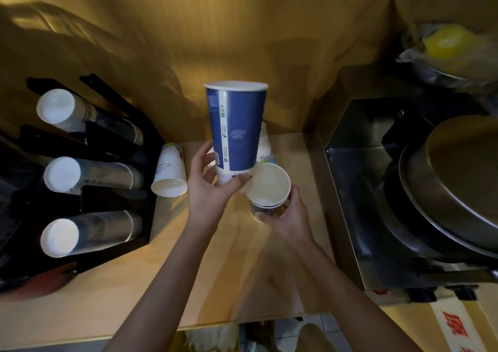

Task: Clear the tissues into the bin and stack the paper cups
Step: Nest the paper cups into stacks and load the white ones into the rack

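The tall blue paper cup (pixel 237 128) stands upright in the air at the centre of the view, rim up, its base pinched between the thumb and fingers of the left hand (pixel 207 187). Just at its 4 o'clock, touching or nearly touching the base, sits a short stack of white-lined cups (pixel 268 187), mouth open upward and tilted toward the camera; the right hand (pixel 285 217) is wrapped around the lower wall of that stack. Behind the blue cup, at 2 o'clock, the edge of another white printed cup (pixel 265 144) shows, mostly hidden. At 9 o'clock of the left hand a white cup (pixel 169 172) lies on its side on the tabletop (pixel 242 270), mouth toward the camera, apart from the fingers. Farther at 9 o'clock a black cup rack (pixel 113 168) holds three rows of nested cups and borders the tabletop's left edge. At 3 o'clock a steel machine (pixel 377 190) walls the right edge. Bare wood lies open toward 6 o'clock under both forearms.
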Motion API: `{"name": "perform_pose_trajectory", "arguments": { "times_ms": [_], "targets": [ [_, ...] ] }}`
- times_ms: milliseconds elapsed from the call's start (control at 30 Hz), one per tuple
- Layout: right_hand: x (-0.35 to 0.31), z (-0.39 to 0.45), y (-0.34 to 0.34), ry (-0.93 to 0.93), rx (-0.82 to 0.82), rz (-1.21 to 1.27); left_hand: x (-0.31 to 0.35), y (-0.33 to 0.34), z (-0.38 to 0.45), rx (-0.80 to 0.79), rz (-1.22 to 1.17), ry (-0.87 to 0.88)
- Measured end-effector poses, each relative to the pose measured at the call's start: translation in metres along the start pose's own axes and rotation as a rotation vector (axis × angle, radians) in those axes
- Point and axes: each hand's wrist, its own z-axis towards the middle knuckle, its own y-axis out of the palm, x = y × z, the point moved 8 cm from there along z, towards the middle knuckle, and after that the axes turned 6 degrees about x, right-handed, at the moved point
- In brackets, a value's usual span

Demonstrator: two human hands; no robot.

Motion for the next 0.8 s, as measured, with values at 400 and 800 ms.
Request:
{"name": "perform_pose_trajectory", "arguments": {
  "times_ms": [400,800],
  "targets": [
    [-0.002,-0.003,0.003,0.028,-0.081,0.036,-0.021,0.046,-0.021,-0.224,0.300,0.095],
    [-0.002,0.001,-0.002,-0.028,-0.011,-0.090,-0.030,0.045,-0.021,-0.283,0.379,0.128]
  ]
}}
